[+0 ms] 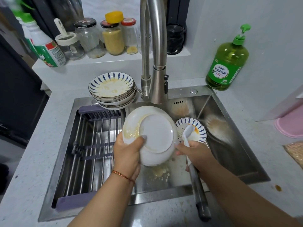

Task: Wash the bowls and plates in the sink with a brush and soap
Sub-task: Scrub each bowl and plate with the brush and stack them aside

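Note:
My left hand (129, 151) grips a white plate (155, 133) by its rim, thumb on the underside, which is turned toward me above the steel sink (229, 154). Yellowish foam clings to the plate's left edge. My right hand (195, 154) grips a dish brush (196, 181) by its grey and white handle, and its white head rises beside the plate's right edge. A blue-patterned bowl (196, 128) with orange residue lies in the sink behind the brush. A stack of dirty blue-patterned plates (112, 89) sits at the sink's back left. A green soap bottle (227, 63) stands back right.
A tall steel faucet (154, 51) arches over the sink's middle. A metal drying rack (91, 145) spans the sink's left half. Jars (113, 38) and bottles line the ledge behind. A pink object (290, 125) lies on the counter at right.

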`<state>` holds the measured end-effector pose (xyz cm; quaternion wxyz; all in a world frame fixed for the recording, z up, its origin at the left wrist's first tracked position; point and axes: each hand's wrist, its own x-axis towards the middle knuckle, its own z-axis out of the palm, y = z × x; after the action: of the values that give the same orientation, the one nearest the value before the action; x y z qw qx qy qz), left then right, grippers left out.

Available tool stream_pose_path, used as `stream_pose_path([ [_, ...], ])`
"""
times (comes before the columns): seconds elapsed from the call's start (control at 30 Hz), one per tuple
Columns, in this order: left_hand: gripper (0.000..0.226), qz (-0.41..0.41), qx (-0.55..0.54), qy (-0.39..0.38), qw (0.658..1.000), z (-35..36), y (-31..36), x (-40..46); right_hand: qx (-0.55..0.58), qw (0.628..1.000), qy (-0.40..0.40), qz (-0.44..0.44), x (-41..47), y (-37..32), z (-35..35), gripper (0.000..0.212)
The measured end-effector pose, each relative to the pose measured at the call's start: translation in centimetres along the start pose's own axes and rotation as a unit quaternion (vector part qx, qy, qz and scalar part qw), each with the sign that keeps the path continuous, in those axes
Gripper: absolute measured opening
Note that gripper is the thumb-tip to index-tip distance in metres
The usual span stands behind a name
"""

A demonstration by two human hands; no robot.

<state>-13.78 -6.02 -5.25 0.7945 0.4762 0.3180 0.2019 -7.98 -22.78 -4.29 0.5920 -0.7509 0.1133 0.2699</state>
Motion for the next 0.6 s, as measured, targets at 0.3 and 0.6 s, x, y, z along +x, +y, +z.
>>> stream_pose_path([
  [0.3, 0.053, -0.066, -0.002, -0.095, 0.993, -1.2, -0.7, -0.1, 0.001, 0.999, -0.04, -0.02, 0.1, -1.4, -1.4, 0.033],
  [0.6, 0.057, -0.043, 0.391, -0.284, 0.874, -0.1, 4.4, 3.0, -0.272, 0.945, -0.103, -0.148, 0.9, -4.1, -2.6, 0.047],
])
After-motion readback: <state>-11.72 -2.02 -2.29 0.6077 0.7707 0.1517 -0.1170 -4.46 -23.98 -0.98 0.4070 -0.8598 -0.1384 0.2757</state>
